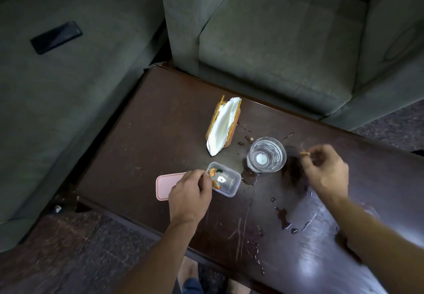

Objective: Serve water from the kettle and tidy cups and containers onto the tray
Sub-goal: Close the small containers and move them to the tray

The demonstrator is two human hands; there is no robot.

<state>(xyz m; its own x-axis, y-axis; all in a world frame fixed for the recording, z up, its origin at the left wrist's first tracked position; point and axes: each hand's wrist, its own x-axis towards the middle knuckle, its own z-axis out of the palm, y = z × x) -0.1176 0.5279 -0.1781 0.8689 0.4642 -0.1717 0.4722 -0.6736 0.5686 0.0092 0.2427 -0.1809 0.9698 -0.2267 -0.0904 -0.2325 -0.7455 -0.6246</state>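
Note:
A clear glass (pixel 266 154) with water in it stands on the dark wooden table (pixel 142 146). A small clear plastic container (pixel 226 182) holding a few orange-wrapped sweets sits left of the glass, and its pink lid (pixel 164 184) lies flat beside it. My left hand (pixel 190 192) is over the container's left edge with fingers curled, seemingly pinching something thin. My right hand (pixel 327 169) hovers right of the glass, motion-blurred, pinching a small tan piece between its fingertips. No kettle or tray is in view.
A napkin holder (pixel 223 125) with white tissues stands behind the glass. Water puddles (pixel 283 219) spot the table around the glass and toward the near edge. Grey sofas (pixel 275 41) border the table at the back and left; a black phone (pixel 56 37) lies on the left one.

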